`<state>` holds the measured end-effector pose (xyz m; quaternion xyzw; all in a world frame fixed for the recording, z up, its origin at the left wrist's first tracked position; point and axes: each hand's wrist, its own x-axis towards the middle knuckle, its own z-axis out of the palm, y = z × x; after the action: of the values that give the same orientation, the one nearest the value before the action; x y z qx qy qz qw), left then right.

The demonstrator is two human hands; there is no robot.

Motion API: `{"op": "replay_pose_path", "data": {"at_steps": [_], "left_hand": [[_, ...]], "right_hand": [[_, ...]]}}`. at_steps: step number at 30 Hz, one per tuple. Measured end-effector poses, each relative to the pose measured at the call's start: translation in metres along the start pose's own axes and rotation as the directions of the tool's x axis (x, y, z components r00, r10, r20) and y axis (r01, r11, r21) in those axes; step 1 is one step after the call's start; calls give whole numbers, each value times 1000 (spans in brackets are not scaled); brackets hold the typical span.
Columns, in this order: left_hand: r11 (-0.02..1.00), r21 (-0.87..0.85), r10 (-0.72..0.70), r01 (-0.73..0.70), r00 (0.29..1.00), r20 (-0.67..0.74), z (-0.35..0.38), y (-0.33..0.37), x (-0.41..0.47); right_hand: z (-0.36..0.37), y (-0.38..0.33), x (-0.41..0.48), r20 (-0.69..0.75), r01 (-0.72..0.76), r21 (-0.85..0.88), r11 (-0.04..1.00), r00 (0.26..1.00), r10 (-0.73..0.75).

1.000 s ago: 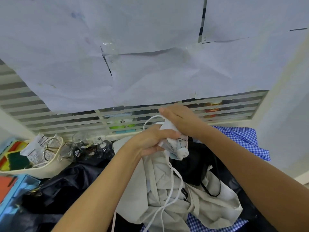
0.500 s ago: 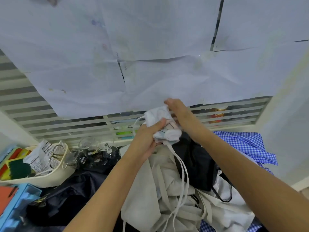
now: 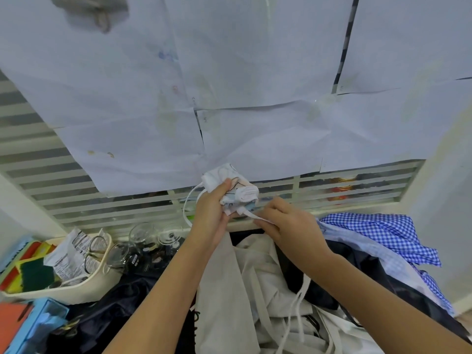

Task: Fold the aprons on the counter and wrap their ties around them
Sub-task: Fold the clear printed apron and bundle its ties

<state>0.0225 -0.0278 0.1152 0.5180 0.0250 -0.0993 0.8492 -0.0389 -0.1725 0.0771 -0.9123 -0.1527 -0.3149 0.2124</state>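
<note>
A small white printed apron (image 3: pixel 237 187), folded into a tight bundle, is held up above the pile. My left hand (image 3: pixel 213 215) grips the bundle from below and behind. My right hand (image 3: pixel 283 226) pinches its white tie (image 3: pixel 249 213) just right of the bundle. A loop of the same tie (image 3: pixel 187 208) curves out to the left of my left hand. Below lie a beige apron (image 3: pixel 229 290), a black apron (image 3: pixel 306 277) and a blue checked apron (image 3: pixel 378 231), all heaped and unfolded.
A cream basket (image 3: pixel 63 292) with sponges and packets stands at the left. Several glasses (image 3: pixel 143 238) stand behind the pile. A blue box (image 3: pixel 38 325) sits at the lower left. A slatted window (image 3: pixel 332 187) and taped paper sheets (image 3: pixel 229 72) rise behind the counter.
My right hand has come from behind the bundle down to its right side and now pinches the tie. The bundle has stayed raised in my left hand.
</note>
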Motion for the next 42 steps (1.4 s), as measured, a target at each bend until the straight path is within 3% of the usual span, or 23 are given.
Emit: {"op": "replay_pose_path", "data": {"at_steps": [2, 4, 6, 9, 12, 14, 18, 21, 25, 28, 32, 40, 42], "left_hand": [[998, 56, -14, 16, 999, -35, -3, -2, 3], [992, 125, -29, 35, 998, -51, -8, -4, 5], [978, 205, -18, 30, 998, -60, -12, -7, 5], [950, 312, 47, -6, 991, -124, -10, -6, 2], [887, 453, 168, -89, 976, -138, -13, 3, 3], [833, 535, 202, -143, 978, -53, -21, 8, 4], [757, 642, 23, -118, 988, 154, -44, 13, 5], [778, 627, -125, -36, 969, 211, -48, 10, 1], [721, 673, -163, -162, 905, 393, -45, 4, -12], [687, 700, -229, -196, 856, 464, -40, 4, -27], [783, 604, -197, -149, 861, 469, -41, 5, -33], [789, 596, -142, -152, 898, 417, -36, 0, -44], [815, 558, -159, -155, 866, 474, -35, 0, -41]], "right_hand": [[1, 2, 0, -30, 121, -91, 988, 992, -125], [-1, -3, 4, 11, 165, -77, 983, 986, -165], [-6, -10, 11, 175, 14, 48, 999, 984, -22], [-13, -15, 16, 500, -233, 107, 967, 853, 150], [-30, -21, 19, 592, -385, 239, 891, 786, 180], [-46, -22, 23, 623, -331, 250, 910, 774, 111], [-68, -22, 35, 475, 129, 93, 987, 866, -158], [-75, -23, 47, 512, 311, 135, 941, 791, -335], [-85, -14, 72, 591, 228, 179, 957, 753, -290], [-89, -11, 84, 571, 184, 272, 945, 759, -312], [-80, -1, 89, 582, -109, 387, 916, 799, -151], [-62, -5, 82, 586, -138, 365, 921, 803, -112], [-59, -5, 82, 589, -170, 352, 920, 805, -76]]}}
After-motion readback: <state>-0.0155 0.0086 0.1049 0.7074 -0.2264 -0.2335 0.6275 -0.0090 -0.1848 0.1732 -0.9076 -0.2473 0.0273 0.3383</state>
